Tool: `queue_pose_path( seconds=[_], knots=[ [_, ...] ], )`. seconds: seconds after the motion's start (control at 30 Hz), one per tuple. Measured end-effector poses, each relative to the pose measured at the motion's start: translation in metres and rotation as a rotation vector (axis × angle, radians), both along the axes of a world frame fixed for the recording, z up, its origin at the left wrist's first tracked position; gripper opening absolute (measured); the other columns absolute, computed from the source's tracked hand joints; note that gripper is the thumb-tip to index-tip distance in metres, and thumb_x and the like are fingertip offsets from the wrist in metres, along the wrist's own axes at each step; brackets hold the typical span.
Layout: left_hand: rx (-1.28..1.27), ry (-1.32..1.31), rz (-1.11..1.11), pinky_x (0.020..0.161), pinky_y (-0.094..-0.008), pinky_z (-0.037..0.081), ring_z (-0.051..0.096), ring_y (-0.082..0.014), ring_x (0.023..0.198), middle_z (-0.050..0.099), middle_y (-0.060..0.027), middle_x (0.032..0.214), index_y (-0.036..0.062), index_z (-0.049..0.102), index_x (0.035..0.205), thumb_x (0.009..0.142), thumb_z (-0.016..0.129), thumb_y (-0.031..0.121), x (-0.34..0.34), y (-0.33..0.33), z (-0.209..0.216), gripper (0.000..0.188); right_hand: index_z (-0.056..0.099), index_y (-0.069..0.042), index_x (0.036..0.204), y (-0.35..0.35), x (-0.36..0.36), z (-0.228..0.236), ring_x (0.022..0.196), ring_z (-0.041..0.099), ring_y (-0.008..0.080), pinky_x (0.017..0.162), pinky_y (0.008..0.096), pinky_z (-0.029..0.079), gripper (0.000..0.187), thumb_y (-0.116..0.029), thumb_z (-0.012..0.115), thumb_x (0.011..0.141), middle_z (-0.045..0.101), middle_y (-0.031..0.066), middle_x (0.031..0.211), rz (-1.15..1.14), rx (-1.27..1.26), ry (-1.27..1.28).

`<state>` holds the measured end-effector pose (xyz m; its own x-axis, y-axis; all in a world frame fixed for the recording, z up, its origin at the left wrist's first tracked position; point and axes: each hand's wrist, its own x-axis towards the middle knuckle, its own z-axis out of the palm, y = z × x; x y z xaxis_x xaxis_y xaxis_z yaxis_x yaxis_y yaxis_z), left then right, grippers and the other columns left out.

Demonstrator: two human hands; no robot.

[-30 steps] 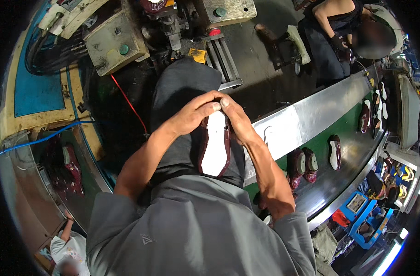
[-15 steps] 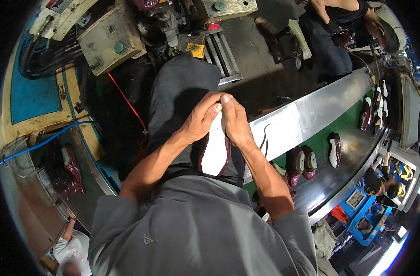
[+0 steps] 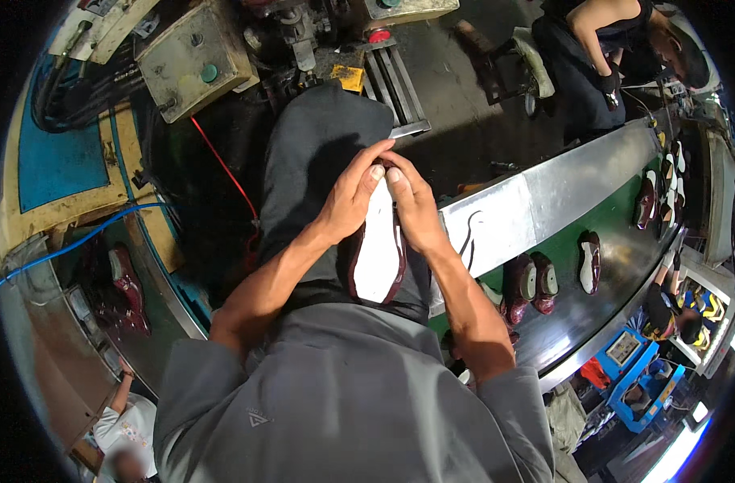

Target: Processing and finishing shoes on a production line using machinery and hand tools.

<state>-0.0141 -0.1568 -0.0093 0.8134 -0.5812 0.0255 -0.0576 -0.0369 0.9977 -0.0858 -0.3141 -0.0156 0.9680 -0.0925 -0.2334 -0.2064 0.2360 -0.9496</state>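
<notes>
A dark red leather shoe (image 3: 375,262) rests on my lap, its white underside turned up and its narrower end pointing away from me. My left hand (image 3: 350,197) cups that far end from the left, thumb lying on the white underside. On the right side my right hand (image 3: 415,211) wraps the same end, its thumb also on the white surface. The fingertips of both hands come together over the tip, which they partly hide. Both hands are closed round the shoe.
To the right, a green conveyor belt (image 3: 572,221) with a metal edge (image 3: 536,197) carries several dark red shoes (image 3: 590,262). A machine with a control box (image 3: 192,63) stands ahead. At left, more shoes (image 3: 126,286) lie on another surface. A co-worker (image 3: 601,48) sits at far right.
My left fingers have straightened and reach a little farther over the shoe's tip; both hands still hold it. The co-worker's arm at far right has moved lower.
</notes>
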Motion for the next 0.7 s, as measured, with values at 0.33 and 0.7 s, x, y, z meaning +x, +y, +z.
queue_pose_path(
  seconds=[0.33, 0.7],
  knots=[
    [-0.248, 0.486, -0.114, 0.126, -0.0376, 0.035, 0.048, -0.0221, 0.148, 0.051, -0.0115, 0.162, 0.0061, 0.037, 0.169, 0.117, 0.049, 0.027, 0.0, 0.017, -0.009, 0.057, 0.037, -0.01, 0.17, -0.009, -0.009, 0.009, 0.144, 0.051, 0.0202, 0.121, 0.0377, 0.042, 0.071, -0.017, 0.071, 0.107, 0.051, 0.0087, 0.16, 0.105, 0.207, 0.124],
    [-0.123, 0.251, 0.054, 0.123, -0.0367, 0.038, 0.05, -0.0224, 0.145, 0.052, -0.0149, 0.161, 0.002, 0.04, 0.166, 0.112, 0.058, 0.024, -0.019, 0.017, 0.001, 0.06, 0.037, -0.004, 0.168, -0.001, -0.006, 0.024, 0.144, 0.051, 0.0223, 0.121, 0.0355, 0.042, 0.071, -0.017, 0.07, 0.107, 0.055, 0.0135, 0.157, -0.029, 0.101, 0.162]
  ],
)
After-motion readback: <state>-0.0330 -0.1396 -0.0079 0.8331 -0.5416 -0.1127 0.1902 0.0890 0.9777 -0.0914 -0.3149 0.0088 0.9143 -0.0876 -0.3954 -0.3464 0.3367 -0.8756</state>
